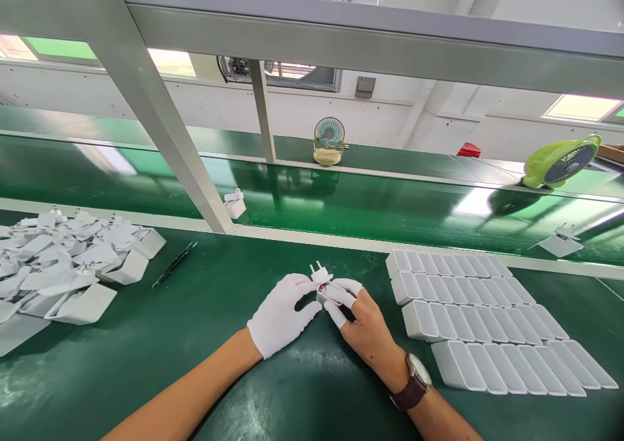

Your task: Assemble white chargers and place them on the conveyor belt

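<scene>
In the head view, my left hand (284, 314), in a white glove, pinches the left side of a small white plug part (321, 276) with two metal pins pointing up. My right hand (358, 317), with white covers on its fingertips and a watch on the wrist, holds the same piece from the right. Below the pins the piece is open, and a bit of red shows inside. Both hands meet over the green table (253, 389). Rows of open white cases (482, 324) stand to the right of my right hand.
A heap of white plug parts and cases (63, 259) lies at the left, with dark tweezers (174, 265) beside it. Beyond the table edge runs a green belt (380, 203) carrying white pieces (234, 203). A slanted metal post (160, 116) rises behind the table. Two small fans stand farther back.
</scene>
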The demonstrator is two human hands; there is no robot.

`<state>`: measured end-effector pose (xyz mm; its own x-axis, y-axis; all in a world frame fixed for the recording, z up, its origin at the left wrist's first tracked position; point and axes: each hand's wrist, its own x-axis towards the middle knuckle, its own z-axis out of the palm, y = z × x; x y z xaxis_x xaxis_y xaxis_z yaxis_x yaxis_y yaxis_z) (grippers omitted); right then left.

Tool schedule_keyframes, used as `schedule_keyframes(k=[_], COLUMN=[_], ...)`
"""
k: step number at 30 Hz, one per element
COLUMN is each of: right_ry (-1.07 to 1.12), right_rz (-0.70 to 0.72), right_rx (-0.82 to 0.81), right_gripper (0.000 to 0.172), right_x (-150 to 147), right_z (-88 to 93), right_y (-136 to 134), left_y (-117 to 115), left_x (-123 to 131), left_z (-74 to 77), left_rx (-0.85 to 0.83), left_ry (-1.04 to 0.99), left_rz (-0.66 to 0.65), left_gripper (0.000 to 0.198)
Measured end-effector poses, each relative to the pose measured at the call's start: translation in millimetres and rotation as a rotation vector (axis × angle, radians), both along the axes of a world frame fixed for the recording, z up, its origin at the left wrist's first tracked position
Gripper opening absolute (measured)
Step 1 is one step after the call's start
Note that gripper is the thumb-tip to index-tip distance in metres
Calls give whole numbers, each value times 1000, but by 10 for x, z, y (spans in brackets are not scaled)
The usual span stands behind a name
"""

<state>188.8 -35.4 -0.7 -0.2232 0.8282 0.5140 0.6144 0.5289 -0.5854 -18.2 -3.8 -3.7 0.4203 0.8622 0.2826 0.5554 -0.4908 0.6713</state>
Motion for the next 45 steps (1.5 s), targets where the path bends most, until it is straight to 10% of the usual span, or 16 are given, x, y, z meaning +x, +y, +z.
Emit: schedule_keyframes(k=[30,39,45], right_ry=[-45,886,960], right_rz=[0,55,179], right_rx=[-35,-750,-921], right_gripper=[32,35,35], right_x=[-52,-107,-134], right_z=[-43,7,18], right_y=[-29,-7,-21], left_y=[-7,-109,-179], left_x=[34,87,86], left_z=[28,127,195], left_rx=[-64,-142,-161], left_ry=[11,-4,-67], left_rz=[21,59,39], left_gripper=[32,61,57])
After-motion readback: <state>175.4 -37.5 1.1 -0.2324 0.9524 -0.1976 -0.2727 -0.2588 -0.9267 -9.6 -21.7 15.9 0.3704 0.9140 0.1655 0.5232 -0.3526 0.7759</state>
